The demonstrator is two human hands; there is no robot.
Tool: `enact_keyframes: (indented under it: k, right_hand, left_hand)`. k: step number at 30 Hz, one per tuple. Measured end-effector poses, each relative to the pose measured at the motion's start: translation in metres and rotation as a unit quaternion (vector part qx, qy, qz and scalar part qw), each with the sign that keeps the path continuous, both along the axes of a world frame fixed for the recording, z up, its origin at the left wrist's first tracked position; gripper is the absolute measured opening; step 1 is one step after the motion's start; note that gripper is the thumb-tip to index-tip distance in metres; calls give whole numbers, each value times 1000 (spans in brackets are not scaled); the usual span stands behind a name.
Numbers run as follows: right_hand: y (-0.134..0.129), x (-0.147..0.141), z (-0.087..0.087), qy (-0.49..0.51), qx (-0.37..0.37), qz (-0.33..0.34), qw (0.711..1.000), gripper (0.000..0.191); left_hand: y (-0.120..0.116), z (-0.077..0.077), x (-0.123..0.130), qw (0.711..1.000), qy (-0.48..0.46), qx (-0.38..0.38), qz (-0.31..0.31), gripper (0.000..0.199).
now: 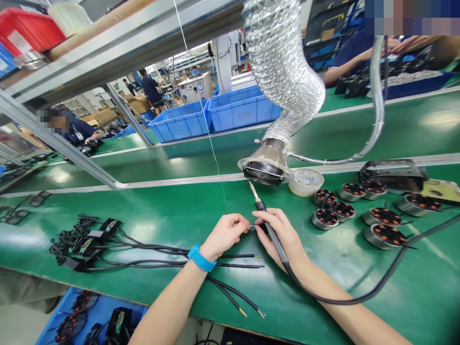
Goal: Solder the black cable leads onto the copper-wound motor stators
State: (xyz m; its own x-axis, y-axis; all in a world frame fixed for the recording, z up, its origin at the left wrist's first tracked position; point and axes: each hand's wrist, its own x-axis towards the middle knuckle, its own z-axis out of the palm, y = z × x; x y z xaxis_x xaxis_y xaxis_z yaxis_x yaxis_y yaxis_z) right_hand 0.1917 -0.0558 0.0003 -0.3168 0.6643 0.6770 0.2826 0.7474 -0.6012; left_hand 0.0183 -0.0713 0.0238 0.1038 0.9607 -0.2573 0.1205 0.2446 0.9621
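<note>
Bare hands: two, left hand [224, 235], right hand [293, 241] | soldering iron [273, 235]: one | copper-wound motor stators [383, 217], right side of bench [287, 309]: eight, five smaller, three larger | stripped cable ends [244, 313]: four | large blue crates [247, 112] side by side: two | foil duct [275, 62]: one | wristband [201, 258]: one | red bin [39, 28]: one

Blue bins [244, 115] beside a silver duct [287, 67]
Two stand left of the duct; a red bin [39, 29] sits on a shelf [89, 57] farther left; right of the duct, a dark-blue tray [420, 88] holds pale pieces [409, 78], perhaps fittings.
</note>
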Motion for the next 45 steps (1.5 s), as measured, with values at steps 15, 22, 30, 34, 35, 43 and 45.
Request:
enact_keyframes:
  k: [15,22,30,34,35,43,45]
  right_hand:
    - [-3,6,-3,-2,-19,-3,1000,35]
    - [-3,2,-7,-10,-26,3,1000,36]
    - [-7,-4,-3,36,-79,-28,996,34]
    - [-7,-6,-4,55,-115,-53,990,34]
    - [-7,-6,-4,57,-119,-57,990,34]
    - [-7,-8,-5,52,-115,-55,991,35]
    - [-8,-8,-4,53,-109,-55,991,35]
  left_hand:
    - [0,5,-3,999,-7,-49,-8,34]
    - [0,5,-3,999,-3,-49,4,31]
    - [-2,5,0,999,2,-42,15,27]
    - [-1,3,0,999,9,-32,22,24]
    - [-1,3,0,999,11,-29,23,24]
    - [-3,2,1,999,19,-21,25,24]
    - [-3,3,1,999,22,-22,26,24]
